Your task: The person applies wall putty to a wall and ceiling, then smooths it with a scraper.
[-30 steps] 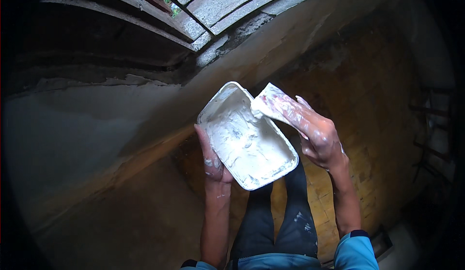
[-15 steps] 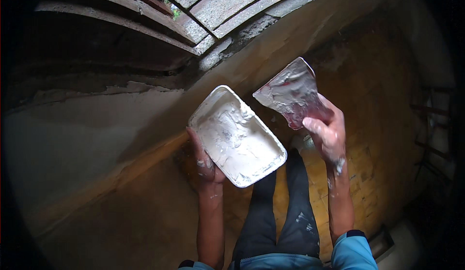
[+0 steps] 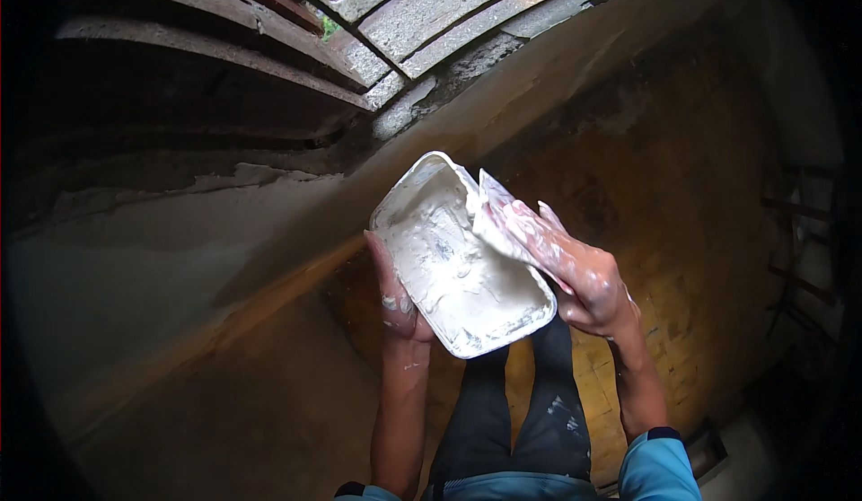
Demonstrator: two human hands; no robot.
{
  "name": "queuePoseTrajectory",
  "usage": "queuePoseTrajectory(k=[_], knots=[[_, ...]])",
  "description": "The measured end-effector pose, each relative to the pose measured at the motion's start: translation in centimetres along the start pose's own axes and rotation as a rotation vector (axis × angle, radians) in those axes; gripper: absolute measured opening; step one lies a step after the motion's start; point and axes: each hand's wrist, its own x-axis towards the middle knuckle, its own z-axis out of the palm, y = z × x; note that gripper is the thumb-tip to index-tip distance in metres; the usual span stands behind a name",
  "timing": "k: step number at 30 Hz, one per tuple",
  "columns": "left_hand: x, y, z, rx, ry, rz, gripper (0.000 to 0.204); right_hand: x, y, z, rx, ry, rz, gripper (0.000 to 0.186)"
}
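A white rectangular tub with rounded corners rests tilted in my left hand, gripped along its left side, the thumb up against the outer wall. Thick white putty coats its bottom and walls. My right hand grips a flat, putty-smeared spreader, turned nearly edge-on at the tub's right rim. The spreader's far corner hangs over the inside of the tub. White smears cover both hands, and the fingertips under the spreader are partly hidden.
A weathered slatted window with a rough sill is ahead. Below it runs a wall with peeling plaster. Yellowish floor tiles lie under my legs. Some dark frame-like object stands at the far right.
My right hand has swung the spreader left and down to the tub's right rim, turning it from face-up to nearly edge-on. The tub has shifted slightly right.
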Motion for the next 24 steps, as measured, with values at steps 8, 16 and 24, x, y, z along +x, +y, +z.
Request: queuePoseTrajectory(k=[8, 16, 24], knots=[[-0.2, 0.1, 0.4, 0.105, 0.051, 0.043, 0.076, -0.1, 7.9, 2.7, 0.708, 0.576, 0.683, 0.052], [-3.8, 0.9, -0.3, 0.307, 0.284, 0.241, 0.072, 8.3, 9.6, 3.2, 0.402, 1.094, 0.272, 0.042], [-7.6, 2.7, -2.9, 0.258, 0.418, 0.236, 0.074, 10.3, 5.3, 15.4, 0.083, 0.864, 0.159, 0.048]])
